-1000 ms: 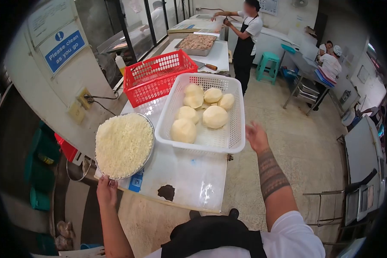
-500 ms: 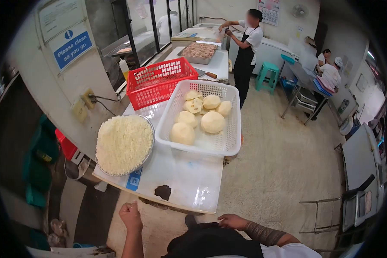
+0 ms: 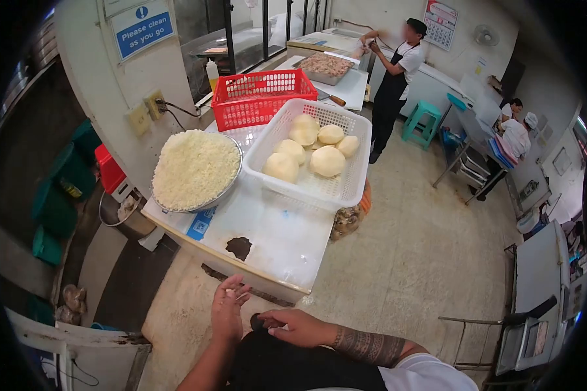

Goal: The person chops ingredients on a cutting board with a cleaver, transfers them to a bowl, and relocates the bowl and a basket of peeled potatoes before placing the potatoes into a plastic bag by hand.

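Observation:
My left hand is raised just in front of the table's near edge, fingers apart, holding nothing. Beside it on the right, my right hand hangs over my black apron, its fingers curled; whether anything is in them cannot be made out. A round metal bowl heaped with white chopped food stands on the white table. To its right is a white perforated basket with several peeled pale round vegetables. Neither hand touches the bowl or the basket.
Behind the basket are a red crate, a knife and a tray of meat. A person in a black apron stands beyond. A teal stool is nearby; two people work farther right. A bag sits beside the table.
Both hands have come away from the table area toward my body and now sit close together. My left hand has opened since half a second ago. The view has shifted.

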{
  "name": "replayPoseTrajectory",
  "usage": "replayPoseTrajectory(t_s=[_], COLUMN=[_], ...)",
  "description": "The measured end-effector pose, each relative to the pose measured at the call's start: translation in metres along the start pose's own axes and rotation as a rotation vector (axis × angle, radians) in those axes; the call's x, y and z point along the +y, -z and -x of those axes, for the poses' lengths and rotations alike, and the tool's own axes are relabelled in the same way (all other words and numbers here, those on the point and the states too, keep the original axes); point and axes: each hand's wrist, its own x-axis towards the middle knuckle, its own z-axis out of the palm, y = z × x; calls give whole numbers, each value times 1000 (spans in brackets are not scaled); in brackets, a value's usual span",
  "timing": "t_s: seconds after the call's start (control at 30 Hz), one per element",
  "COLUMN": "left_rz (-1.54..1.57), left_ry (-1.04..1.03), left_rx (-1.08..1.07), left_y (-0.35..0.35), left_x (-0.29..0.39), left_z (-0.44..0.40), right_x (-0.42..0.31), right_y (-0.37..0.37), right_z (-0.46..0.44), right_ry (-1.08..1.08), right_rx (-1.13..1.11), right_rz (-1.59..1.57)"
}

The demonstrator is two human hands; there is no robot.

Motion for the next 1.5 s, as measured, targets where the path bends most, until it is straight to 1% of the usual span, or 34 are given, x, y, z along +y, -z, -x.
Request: replayPoseTrajectory(t_s=[0.07,0.17,0.23,0.3,0.4,0.47,0.53,0.67,0.7,0.83,0.93,1.03,1.13,1.17,1.27,1.33,1.37,1.4,1.47,1.5], left_rz=[39,131,170,209,219,211,213,161,154,115,62,0,75,140,363,554,612,650,731,706], left_ry=[31,65,58,52,34,8,-43,-56,-63,-63,-68,-95,-149,-183,-259,-301,-277,-311,-369,-434], left_rx=[104,248,319,344,392,430,453,559,585,673,705,680,619,633,687,733,744,683,568,583], left_y=[22,67,98,135,195,242,295,408,435,516,556,591,635,653,714,765,798,830,891,922], left_x=[8,12,18,24,45,70,102,153,160,191,209,226,238,244,269,301,312,329,363,378], left_z=[3,12,20,25,31,38,43,57,60,67,57,32,-5,-20,-79,-123,-144,-164,-200,-212], right_x=[1,-9,-8,-4,-8,-16,-47,-82,-95,-102,-109,-110,-118,-123,-137,-155,-165,-176,-172,-183], right_y=[-16,-36,-51,-71,-105,-139,-174,-242,-254,-291,-312,-330,-352,-362,-410,-455,-479,-503,-553,-564], right_z=[-8,-21,-36,-62,-120,-170,-220,-311,-331,-406,-455,-509,-577,-603,-702,-775,-809,-843,-909,-944], right_ry=[1,-59,-78,-83,-76,5,0,27,73,68,0,-25,-43,-47,440,619,696,775,901,899], right_rx=[-59,-153,-178,-197,-246,-250,-284,-358,-344,-264,-251,-340,-439,-471,-467,-617,-681,-746,-670,-701], right_rz=[60,134,91,68,41,66,73,102,156,126,88,52,43,38,273,172,198,225,291,290])
